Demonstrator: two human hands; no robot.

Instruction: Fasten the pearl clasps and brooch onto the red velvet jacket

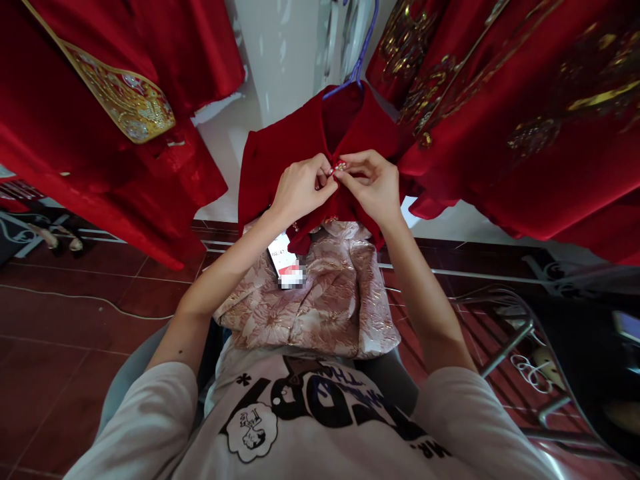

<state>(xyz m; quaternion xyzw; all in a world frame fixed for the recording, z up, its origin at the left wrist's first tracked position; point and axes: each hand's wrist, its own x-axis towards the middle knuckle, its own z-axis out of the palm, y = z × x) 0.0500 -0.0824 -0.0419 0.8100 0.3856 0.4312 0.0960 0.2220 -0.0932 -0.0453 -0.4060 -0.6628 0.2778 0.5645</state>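
Both left hand [301, 189] and right hand [376, 185] pinch the beaded fastener [340, 166] on the red V-neck jacket [280, 155]: probably light, stiff and slippery, best gripped by its edges.

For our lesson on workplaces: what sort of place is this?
Probably a clothing shop or sewing room: embellished red garments hang nearby, and a red top hangs on a purple hanger.

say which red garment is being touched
The middle red top, on the purple hanger: left hand and right hand meet at its front; neither touches the side garments.

Pale wall [273, 73], reddish tiled floor [45, 373]
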